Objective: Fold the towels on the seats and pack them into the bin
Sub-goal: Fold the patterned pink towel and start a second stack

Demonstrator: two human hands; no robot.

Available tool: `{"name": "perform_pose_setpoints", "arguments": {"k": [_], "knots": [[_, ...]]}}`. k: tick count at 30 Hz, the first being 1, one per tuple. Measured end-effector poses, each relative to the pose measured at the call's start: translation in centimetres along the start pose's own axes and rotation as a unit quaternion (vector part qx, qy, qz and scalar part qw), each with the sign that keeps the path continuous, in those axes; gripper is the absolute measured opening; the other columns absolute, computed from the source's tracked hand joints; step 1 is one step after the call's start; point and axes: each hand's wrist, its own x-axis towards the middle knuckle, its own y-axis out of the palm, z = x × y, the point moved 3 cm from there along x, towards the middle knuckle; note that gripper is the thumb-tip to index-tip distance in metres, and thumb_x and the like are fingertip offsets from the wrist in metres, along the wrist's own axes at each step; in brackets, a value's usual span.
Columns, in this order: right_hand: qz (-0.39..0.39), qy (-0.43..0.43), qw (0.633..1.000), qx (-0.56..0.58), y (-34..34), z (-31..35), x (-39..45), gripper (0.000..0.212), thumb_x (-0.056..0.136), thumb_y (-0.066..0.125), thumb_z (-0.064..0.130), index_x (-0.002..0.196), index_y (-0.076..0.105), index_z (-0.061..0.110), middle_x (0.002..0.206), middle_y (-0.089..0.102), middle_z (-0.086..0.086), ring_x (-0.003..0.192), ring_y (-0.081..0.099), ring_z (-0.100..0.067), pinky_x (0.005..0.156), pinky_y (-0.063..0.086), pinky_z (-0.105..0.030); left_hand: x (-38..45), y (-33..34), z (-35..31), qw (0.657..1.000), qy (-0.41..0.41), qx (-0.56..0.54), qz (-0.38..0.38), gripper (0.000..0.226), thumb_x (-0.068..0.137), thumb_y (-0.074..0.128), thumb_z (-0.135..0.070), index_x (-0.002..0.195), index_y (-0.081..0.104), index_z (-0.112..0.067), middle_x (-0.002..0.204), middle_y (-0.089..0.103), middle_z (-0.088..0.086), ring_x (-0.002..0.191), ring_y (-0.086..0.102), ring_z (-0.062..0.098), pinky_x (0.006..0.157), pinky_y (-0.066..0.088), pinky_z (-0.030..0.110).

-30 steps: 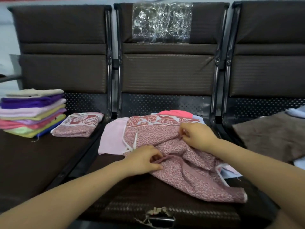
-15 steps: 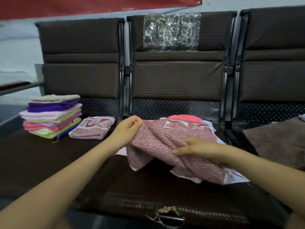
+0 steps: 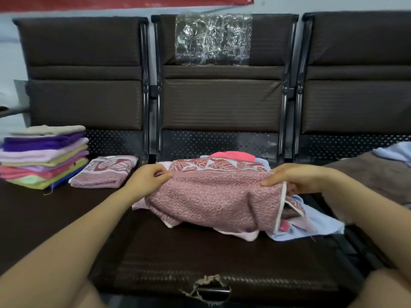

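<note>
Partly hidden: right hand (image 3: 295, 178) fingers behind pink towel (image 3: 213, 196).

Three dark brown padded seats (image 3: 222, 103) stand in a row, their backs filling the view from 9 to 3 o'clock, joined by black metal uprights (image 3: 145, 85). A perforated black panel (image 3: 220, 144) runs under each backrest. Crinkled clear plastic (image 3: 213, 38) clings to the middle back at 12 o'clock. Behind, a pale wall (image 3: 9, 54) — with a red banner (image 3: 111, 2) along the top. At 6 o'clock the middle seat's front edge is torn (image 3: 206, 283).
</note>
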Motion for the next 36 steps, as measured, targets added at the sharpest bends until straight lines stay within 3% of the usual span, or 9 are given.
{"name": "perform_pose_setpoints", "arguments": {"k": [2,6,12,14,16,20,24,32,36], "knots": [[-0.051,-0.015,0.997,0.058,-0.9,-1.2,0.4,0.057,0.072,0.081,0.024,0.115,0.061,-0.008,0.104,0.064,-0.020,0.091,0.059,-0.030,0.083,0.048,-0.031,0.6,0.4,0.3,1.000,0.010,-0.010,0.006,0.014,0.087,0.068,-0.026,0.081,0.070,-0.014,0.080,0.068,0.003,0.083,0.062,0.021,0.075,0.046,0.035],[-0.124,-0.092,0.955,0.253,-2.1,-2.0,1.1,0.029,0.085,0.058,0.007,0.112,0.062,-0.002,0.089,0.072,-0.013,0.077,0.070,-0.021,0.066,0.058,-0.028,1.6,1.7,1.0,0.998,-0.012,-0.044,0.054,0.023,0.087,0.068,-0.023,0.083,0.067,0.000,0.081,0.064,0.016,0.078,0.059,0.028,0.076,0.046,0.039],[-0.180,-0.086,0.888,0.415,-5.2,0.3,2.8,0.008,0.081,0.063,0.021,0.080,0.061,0.013,0.053,0.058,0.000,0.048,0.060,-0.012,0.056,0.056,-0.024,5.1,1.0,-1.2,0.959,-0.086,-0.265,-0.057,0.015,0.094,0.060,-0.024,0.104,0.069,-0.017,0.087,0.067,-0.001,0.080,0.060,0.012,0.067,0.047,0.022],[-0.199,-0.076,0.875,0.435,-6.2,0.9,4.9,0.035,0.092,0.058,0.031,0.060,0.051,0.019,0.037,0.036,0.005,0.035,0.040,-0.008,0.051,0.045,-0.019,8.0,0.7,-1.5,0.949,-0.113,-0.274,-0.108,0.015,0.093,0.061,-0.024,0.104,0.068,-0.018,0.089,0.064,0.000,0.083,0.058,0.015,0.071,0.045,0.026],[-0.233,-0.052,0.874,0.422,-7.1,1.1,7.8,0.040,0.097,0.054,0.032,0.060,0.048,0.017,0.034,0.037,0.004,0.030,0.036,-0.008,0.042,0.038,-0.016,10.7,1.5,-0.8,0.953,-0.144,-0.244,-0.111,0.013,0.092,0.061,-0.023,0.094,0.068,-0.013,0.087,0.063,0.005,0.084,0.058,0.020,0.074,0.042,0.028],[-0.381,0.026,0.904,0.194,-6.5,-2.0,12.9,0.015,0.087,0.065,0.008,0.098,0.068,-0.003,0.085,0.069,-0.018,0.061,0.057,-0.022,0.045,0.045,-0.020,13.4,5.8,2.0,0.968,-0.203,-0.144,-0.020,0.027,0.088,0.061,-0.027,0.103,0.073,-0.007,0.106,0.069,0.014,0.101,0.063,0.029,0.090,0.049,0.034],[-0.378,0.055,0.919,0.097,-5.2,-3.7,15.5,0.014,0.083,0.063,0.010,0.094,0.071,0.004,0.107,0.066,-0.014,0.099,0.061,-0.028,0.087,0.050,-0.035,13.2,8.8,3.5,0.975,-0.196,-0.097,0.038,0.029,0.090,0.057,-0.035,0.099,0.075,-0.014,0.111,0.069,0.011,0.104,0.063,0.027,0.090,0.048,0.031],[-0.370,0.020,0.926,0.079,-6.6,-3.7,16.0,0.031,0.084,0.068,0.015,0.106,0.068,-0.007,0.115,0.065,-0.022,0.095,0.062,-0.029,0.085,0.047,-0.036,14.7,8.4,4.3,0.973,-0.198,-0.105,0.053,0.034,0.099,0.046,-0.029,0.118,0.065,-0.009,0.124,0.062,0.013,0.115,0.056,0.029,0.101,0.044,0.035],[-0.349,0.020,0.927,0.137,-6.8,-3.9,15.4,0.031,0.087,0.066,0.010,0.111,0.065,-0.009,0.104,0.068,-0.021,0.063,0.055,-0.019,0.057,0.044,-0.026,15.2,8.8,4.6,0.961,-0.216,-0.157,0.066,0.043,0.100,0.047,-0.033,0.135,0.053,-0.009,0.140,0.050,0.009,0.124,0.051,0.027,0.100,0.041,0.033]]}}
